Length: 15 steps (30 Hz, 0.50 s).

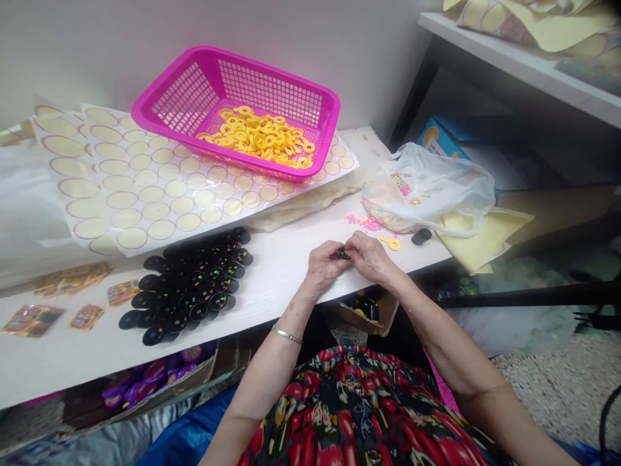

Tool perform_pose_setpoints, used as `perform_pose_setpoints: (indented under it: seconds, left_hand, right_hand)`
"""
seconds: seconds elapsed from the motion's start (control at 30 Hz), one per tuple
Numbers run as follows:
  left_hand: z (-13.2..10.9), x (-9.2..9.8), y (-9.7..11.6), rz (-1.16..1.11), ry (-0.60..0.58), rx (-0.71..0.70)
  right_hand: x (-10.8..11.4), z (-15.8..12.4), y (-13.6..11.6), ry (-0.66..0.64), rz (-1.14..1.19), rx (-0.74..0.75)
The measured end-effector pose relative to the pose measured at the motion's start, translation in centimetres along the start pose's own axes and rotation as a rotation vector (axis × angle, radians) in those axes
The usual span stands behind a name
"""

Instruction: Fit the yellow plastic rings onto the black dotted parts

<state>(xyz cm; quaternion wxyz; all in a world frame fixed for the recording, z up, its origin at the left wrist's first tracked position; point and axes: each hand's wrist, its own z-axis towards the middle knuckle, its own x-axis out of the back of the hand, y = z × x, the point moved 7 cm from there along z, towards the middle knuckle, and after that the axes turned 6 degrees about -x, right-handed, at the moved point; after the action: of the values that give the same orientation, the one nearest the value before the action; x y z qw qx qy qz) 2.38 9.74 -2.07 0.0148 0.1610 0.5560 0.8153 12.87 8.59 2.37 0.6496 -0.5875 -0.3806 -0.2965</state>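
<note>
Close together over the front of the white table, my left hand [324, 264] and my right hand [367, 254] pinch a small black piece [343, 254] between their fingertips. Fingers cover most of it, so its full shape is hidden. Just right of my right hand lies a yellow ring with a short stem [394, 244]. A black cylindrical piece [421, 237] stands beyond that ring. Behind my hands, pink beads [363, 223] are scattered beside a clear plastic bag [436, 184] with colourful bits inside. Left of my hands, black round pieces [194, 285] with coloured specks stand in tight rows.
A pink basket [194, 144] of yellow ring pieces [264, 139] rests on sheets of round stickers [145, 194]. Small printed packets [33, 320] lie at far left. A shelf [524, 58] overhangs the right side. Below the table edge sits a cardboard box [388, 315].
</note>
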Motion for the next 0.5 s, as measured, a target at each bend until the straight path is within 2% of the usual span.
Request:
perform_pose_setpoints:
  seconds: [0.3,0.5]
  left_hand:
    - [-0.05,0.06,0.16,0.026,-0.014,-0.018]
    - [-0.08,0.0,-0.09,0.027,0.002,-0.012]
  right_hand:
    - [-0.41,0.32,0.11,0.007,-0.019,-0.025]
    - [0.29,-0.15,0.44,0.076,0.203,-0.041]
